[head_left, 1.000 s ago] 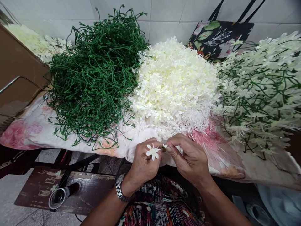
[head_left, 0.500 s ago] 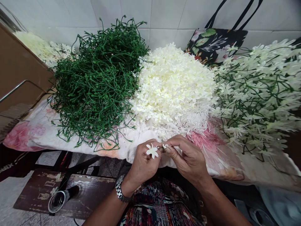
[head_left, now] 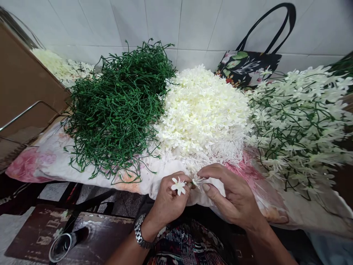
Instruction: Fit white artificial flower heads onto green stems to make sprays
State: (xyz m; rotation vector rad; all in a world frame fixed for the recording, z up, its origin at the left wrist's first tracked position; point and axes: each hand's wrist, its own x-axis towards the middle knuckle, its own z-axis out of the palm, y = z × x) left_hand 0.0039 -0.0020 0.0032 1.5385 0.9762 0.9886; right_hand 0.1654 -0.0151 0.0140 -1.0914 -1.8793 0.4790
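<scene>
My left hand (head_left: 172, 195) is closed, pinching a green artificial flower stem that is mostly hidden in the fingers. One white artificial flower (head_left: 178, 186) faces up in front of that hand. A second white flower (head_left: 196, 180) sits at the stem tip between both hands. My right hand (head_left: 231, 195) is beside this second flower, thumb and forefinger parted around its petals; whether they touch it is hard to make out. Behind the hands lie a heap of loose white blossoms (head_left: 205, 106) and, left of it, a tangled pile of green stems (head_left: 118, 106).
Stems with white flowers attached (head_left: 298, 125) are piled at the right. A floral cloth (head_left: 93, 181) covers the work surface. A black floral bag (head_left: 249, 66) leans by the tiled wall. At left stand a cardboard box (head_left: 27, 70) and, lower down, a cup (head_left: 63, 247) on a brown wooden surface.
My right thumb and forefinger have parted from their pinch at the second flower, whose petals now show more fully. The left hand keeps its hold. The head view has tilted slightly upward.
</scene>
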